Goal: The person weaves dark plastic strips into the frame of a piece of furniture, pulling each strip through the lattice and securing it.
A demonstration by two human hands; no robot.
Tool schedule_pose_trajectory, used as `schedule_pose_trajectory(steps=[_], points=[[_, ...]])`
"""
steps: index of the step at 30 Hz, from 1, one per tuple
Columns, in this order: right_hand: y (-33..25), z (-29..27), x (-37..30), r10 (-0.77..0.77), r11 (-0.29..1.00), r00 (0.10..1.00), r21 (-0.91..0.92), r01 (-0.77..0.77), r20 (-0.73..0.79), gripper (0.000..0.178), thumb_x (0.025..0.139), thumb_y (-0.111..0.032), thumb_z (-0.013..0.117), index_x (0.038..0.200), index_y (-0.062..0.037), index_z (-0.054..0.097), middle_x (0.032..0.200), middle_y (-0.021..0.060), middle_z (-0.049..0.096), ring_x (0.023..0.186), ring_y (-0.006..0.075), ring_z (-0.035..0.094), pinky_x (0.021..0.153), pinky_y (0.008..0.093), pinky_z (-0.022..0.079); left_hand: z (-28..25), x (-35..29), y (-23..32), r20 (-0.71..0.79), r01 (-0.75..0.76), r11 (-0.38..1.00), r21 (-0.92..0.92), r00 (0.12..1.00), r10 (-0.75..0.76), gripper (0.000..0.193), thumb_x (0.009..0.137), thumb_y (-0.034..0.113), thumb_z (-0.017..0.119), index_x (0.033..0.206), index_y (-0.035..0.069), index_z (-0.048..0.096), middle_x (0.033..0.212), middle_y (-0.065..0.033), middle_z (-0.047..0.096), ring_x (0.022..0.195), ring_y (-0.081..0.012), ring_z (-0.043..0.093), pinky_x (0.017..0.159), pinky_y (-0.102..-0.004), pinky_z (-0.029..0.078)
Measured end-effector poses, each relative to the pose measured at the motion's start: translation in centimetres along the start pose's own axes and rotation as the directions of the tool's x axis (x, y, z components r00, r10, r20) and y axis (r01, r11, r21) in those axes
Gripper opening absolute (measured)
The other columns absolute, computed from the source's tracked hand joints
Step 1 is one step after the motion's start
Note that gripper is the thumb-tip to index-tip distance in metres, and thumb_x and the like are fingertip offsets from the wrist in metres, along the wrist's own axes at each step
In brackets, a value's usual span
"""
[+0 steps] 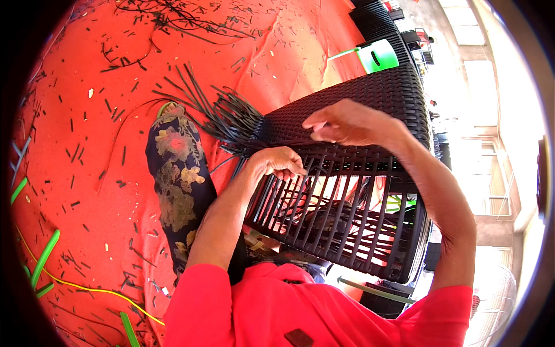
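A dark wicker furniture frame (352,98) lies tilted in front of me, closely woven at the far side. Nearer my body, its open part shows parallel black strips (347,222) with gaps between them. My left hand (281,162) is closed at the border between the weave and the bare strips, its fingertips pinched by a strip. What they pinch is too small to make out. Above the woven panel, my right hand (342,122) is raised with curled fingers pressed together; anything inside them is hidden. A thick bunch of loose black strips (234,118) fans out left of the weave.
Red sheeting (115,185) covers the floor, strewn with short black offcuts. A tangle of black strips (173,20) lies at the far left. A green plastic stool-like piece (378,56) stands beyond the frame. Green tubes (45,259) and a yellow cord (110,291) lie at lower left.
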State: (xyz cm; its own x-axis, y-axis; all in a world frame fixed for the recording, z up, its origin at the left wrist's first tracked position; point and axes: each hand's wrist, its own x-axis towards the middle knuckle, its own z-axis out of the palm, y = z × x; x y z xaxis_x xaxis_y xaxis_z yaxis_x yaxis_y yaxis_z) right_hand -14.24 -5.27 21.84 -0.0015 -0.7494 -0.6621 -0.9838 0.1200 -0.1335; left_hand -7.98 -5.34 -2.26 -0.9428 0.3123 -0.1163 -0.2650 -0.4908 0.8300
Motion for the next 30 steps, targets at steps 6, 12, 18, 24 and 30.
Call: schedule_pose_trajectory(steps=[6, 12, 18, 24, 30], points=[[-2.2, -5.0, -9.0, 0.121, 0.980, 0.897, 0.194, -0.041, -0.424, 0.030, 0.083, -0.018, 0.056, 0.108, -0.0030, 0.056, 0.096, 0.0107, 0.061, 0.081, 0.0091, 0.055, 0.074, 0.0238, 0.043, -1.1, 0.0, -1.0, -0.224, -0.016, 0.999, -0.039, 0.975, 0.007, 0.017, 0.076, 0.019, 0.065, 0.066, 0.009, 0.056, 0.057, -0.0005, 0.055, 0.046, -0.0086, 0.051, 0.042, -0.0195, 0.038], [-0.7, 0.9, -18.6, 0.071, 0.986, 0.601, -0.035, -0.162, -0.796, 0.028, 0.077, -0.005, 0.057, 0.105, -0.0018, 0.056, 0.110, 0.0131, 0.055, 0.103, 0.0245, 0.051, 0.087, 0.0318, 0.039, -3.9, -0.9, -2.6, -0.834, 0.526, 0.680, 0.510, 0.497, 0.241, 0.020, 0.071, 0.018, 0.059, 0.074, -0.001, 0.063, 0.066, -0.0172, 0.062, 0.063, -0.0316, 0.062, 0.062, -0.0374, 0.050], [2.8, 8.2, -24.8, 0.260, 0.961, 0.539, 0.160, -0.227, -0.801, 0.036, 0.085, -0.024, 0.052, 0.111, 0.0009, 0.053, 0.117, 0.0177, 0.050, 0.112, 0.0299, 0.045, 0.095, 0.0366, 0.032, -7.2, -6.7, 5.3, -0.743, 0.814, 0.202, 0.545, 0.356, 0.566, 0.013, 0.071, 0.006, 0.053, 0.071, 0.003, 0.065, 0.071, -0.0175, 0.063, 0.074, -0.0302, 0.064, 0.060, -0.0410, 0.050], [3.1, 9.5, -25.6, 0.181, 0.983, 0.539, 0.127, -0.136, -0.823, 0.041, 0.087, -0.031, 0.047, 0.111, 0.0019, 0.053, 0.117, 0.0181, 0.049, 0.112, 0.0313, 0.044, 0.095, 0.0385, 0.031, -19.6, -35.1, 8.4, -0.533, 0.953, 0.098, 0.286, 0.073, 0.843, 0.011, 0.081, 0.017, 0.048, 0.084, 0.007, 0.052, 0.078, -0.0095, 0.058, 0.069, -0.0294, 0.056, 0.055, -0.0400, 0.043], [2.8, 9.5, -25.5, 0.169, 0.985, 0.555, 0.126, -0.115, -0.814, 0.041, 0.087, -0.029, 0.047, 0.112, 0.0024, 0.053, 0.118, 0.0179, 0.049, 0.114, 0.0328, 0.042, 0.096, 0.0392, 0.031, -14.2, -51.5, 4.6, -0.743, 0.981, 0.038, -0.188, -0.167, 0.649, 0.023, 0.076, 0.019, 0.057, 0.093, 0.004, 0.053, 0.092, -0.0171, 0.058, 0.084, -0.0340, 0.057, 0.069, -0.0442, 0.046]])
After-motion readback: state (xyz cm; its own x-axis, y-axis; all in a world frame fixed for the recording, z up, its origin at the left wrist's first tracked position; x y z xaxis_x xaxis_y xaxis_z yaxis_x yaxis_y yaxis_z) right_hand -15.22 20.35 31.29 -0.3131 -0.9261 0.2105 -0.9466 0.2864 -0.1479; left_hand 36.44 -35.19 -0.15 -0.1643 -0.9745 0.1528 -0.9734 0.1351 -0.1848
